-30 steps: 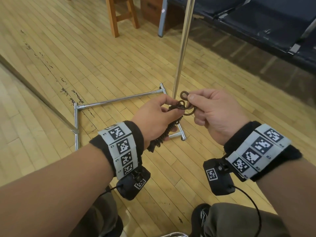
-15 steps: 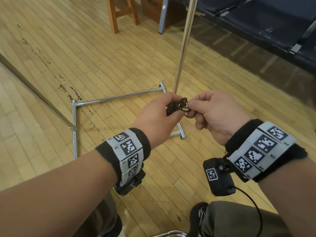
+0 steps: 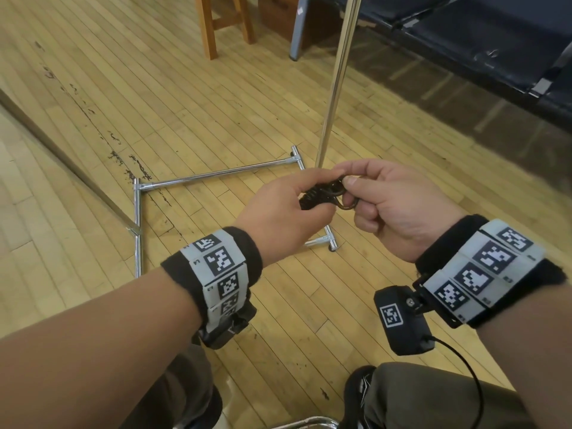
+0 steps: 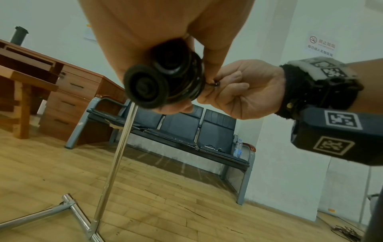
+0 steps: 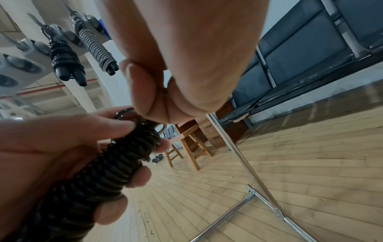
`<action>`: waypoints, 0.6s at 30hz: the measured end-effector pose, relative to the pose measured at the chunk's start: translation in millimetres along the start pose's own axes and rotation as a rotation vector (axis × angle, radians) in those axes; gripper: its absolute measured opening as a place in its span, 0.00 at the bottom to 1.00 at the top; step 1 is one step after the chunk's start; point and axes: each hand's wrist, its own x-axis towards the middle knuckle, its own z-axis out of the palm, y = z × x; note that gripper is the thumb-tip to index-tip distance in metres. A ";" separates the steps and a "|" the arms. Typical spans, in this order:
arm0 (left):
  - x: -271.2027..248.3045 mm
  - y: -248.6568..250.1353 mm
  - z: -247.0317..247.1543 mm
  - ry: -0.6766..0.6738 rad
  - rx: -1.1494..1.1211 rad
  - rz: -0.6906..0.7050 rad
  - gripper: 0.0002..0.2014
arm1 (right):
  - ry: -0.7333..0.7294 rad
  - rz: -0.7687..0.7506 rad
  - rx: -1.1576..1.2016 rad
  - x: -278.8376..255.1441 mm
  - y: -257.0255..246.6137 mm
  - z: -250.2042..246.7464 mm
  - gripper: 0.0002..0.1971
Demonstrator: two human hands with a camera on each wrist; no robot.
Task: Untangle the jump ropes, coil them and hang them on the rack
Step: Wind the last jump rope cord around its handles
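Observation:
A dark jump rope [image 3: 318,196] is wound into a tight coil around its two handles, whose round ends [image 4: 149,85] face the left wrist camera. My left hand [image 3: 297,199] grips the coil [image 5: 116,167] with fingers curled around it. My right hand [image 3: 359,187] pinches a small rope loop [image 5: 124,113] at the coil's top end. Both hands are held in front of the chrome rack's upright pole [image 3: 334,85], above its base [image 3: 216,174]. In the right wrist view, a black coiled rope [image 5: 66,60] and a grey one [image 5: 97,50] hang from the rack's top.
A wooden stool [image 3: 223,23] and a row of dark bench seats [image 3: 464,41] stand beyond the rack. There is a wooden desk with drawers [image 4: 68,91] at the far left. A long metal bar [image 3: 62,156] runs across the plank floor at left. My knees are at the bottom edge.
The rope loop that stood up above the coil has been drawn down between my fingers. My left wrist has turned, so the coil's lower part is hidden behind that hand.

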 end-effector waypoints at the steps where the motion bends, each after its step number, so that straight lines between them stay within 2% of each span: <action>1: -1.5 0.7 -2.8 -0.017 -0.023 0.002 0.20 | -0.017 0.000 -0.003 0.3 -0.8 0.6 0.10; 5: -8.3 6.7 -10.8 -0.042 -0.152 -0.013 0.20 | -0.076 0.027 -0.080 0.2 -3.9 5.2 0.10; 9: -6.5 3.9 -15.0 0.041 -0.199 -0.059 0.09 | -0.109 0.054 -0.058 0.0 -7.7 15.0 0.10; 12: -5.5 1.3 -21.8 0.060 -0.153 -0.020 0.06 | -0.083 0.056 -0.043 1.7 -12.3 21.1 0.11; 15: -6.5 -0.6 -25.4 0.051 -0.040 0.044 0.08 | -0.077 0.017 -0.180 2.1 -10.8 25.2 0.14; 18: -6.7 -4.4 -28.8 0.101 0.143 -0.002 0.19 | -0.091 0.041 -0.213 3.0 -11.1 27.3 0.12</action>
